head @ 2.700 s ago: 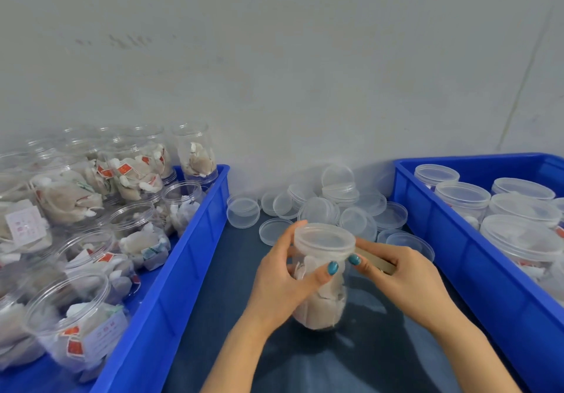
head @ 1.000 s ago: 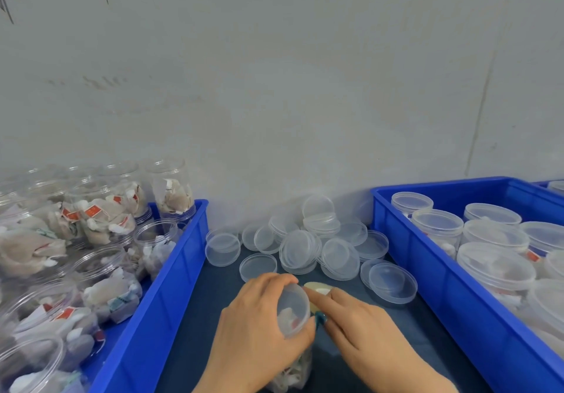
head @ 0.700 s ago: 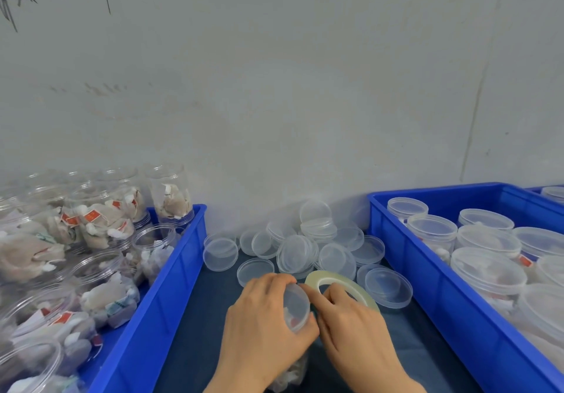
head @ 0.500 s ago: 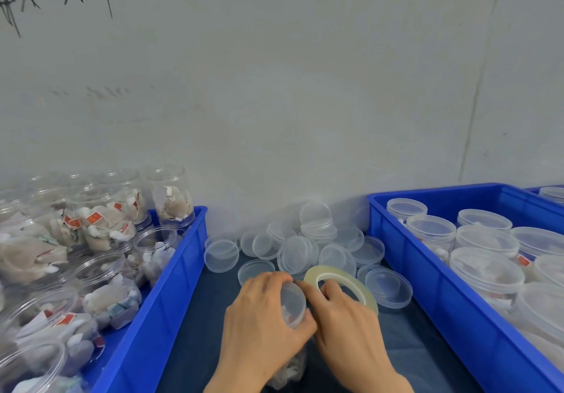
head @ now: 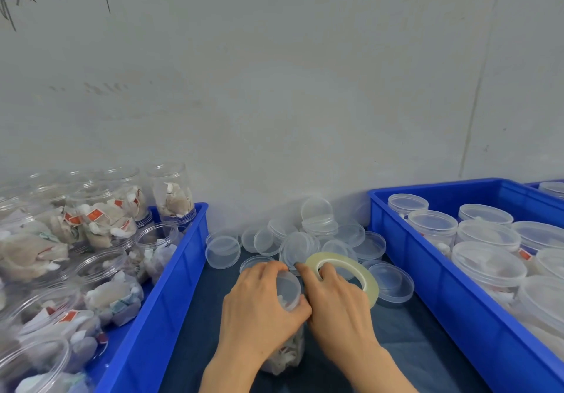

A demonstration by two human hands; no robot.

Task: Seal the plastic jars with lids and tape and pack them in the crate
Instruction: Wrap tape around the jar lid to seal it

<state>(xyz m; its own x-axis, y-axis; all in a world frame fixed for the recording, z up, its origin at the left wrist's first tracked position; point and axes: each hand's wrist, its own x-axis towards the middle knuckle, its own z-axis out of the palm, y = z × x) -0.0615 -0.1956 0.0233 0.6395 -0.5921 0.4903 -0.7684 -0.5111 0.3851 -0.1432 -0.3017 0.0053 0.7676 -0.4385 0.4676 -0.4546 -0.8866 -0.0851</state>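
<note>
A clear plastic jar [head: 287, 353] filled with pale sachets stands on the dark blue cloth at bottom centre, a clear lid [head: 288, 289] on its top. My left hand [head: 259, 310] wraps around the lid and jar neck. My right hand [head: 335, 304] holds a roll of clear tape [head: 357, 270] with fingers through its hole, its index finger against the lid's rim. The blue crate [head: 433, 295] on the right holds several lidded jars [head: 485, 264].
A second blue crate [head: 171, 286] on the left is crowded with several open filled jars [head: 103, 295]. A heap of loose clear lids [head: 305, 240] lies against the grey wall behind my hands. One lid [head: 392, 282] lies by the tape roll.
The jar has gone from upright in full view to mostly covered by my left hand. The tape roll has swung out to the right of the lid, and the view has tilted up.
</note>
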